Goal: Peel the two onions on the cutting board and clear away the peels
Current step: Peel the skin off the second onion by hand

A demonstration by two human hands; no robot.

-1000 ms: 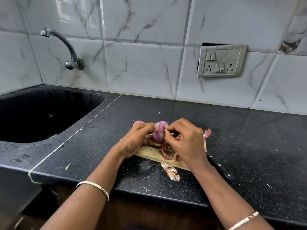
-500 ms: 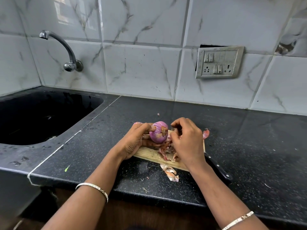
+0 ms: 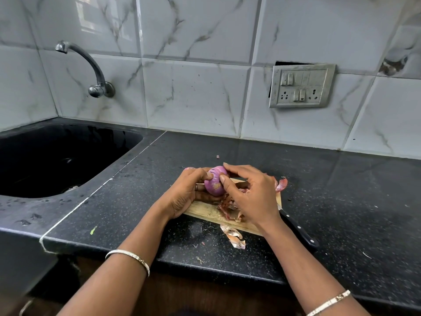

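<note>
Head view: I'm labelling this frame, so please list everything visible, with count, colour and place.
onion: 1, purple, held over the cutting board
pink sliver: 1, behind the left hand; probably the second onion
cutting board: 1, pale wood, on the countertop
peels: several, reddish-brown, piled on the board; one on the countertop in front
knife: 1, black handle, right of the board
countertop: 1, black speckled
sink: 1, black, left
tap: 1, silver, above the sink
switch plate: 1, grey, wall at right
bangles: 2, silver, one per wrist
left hand: 1, grips the onion
right hand: 1, fingers pinch the onion
</note>
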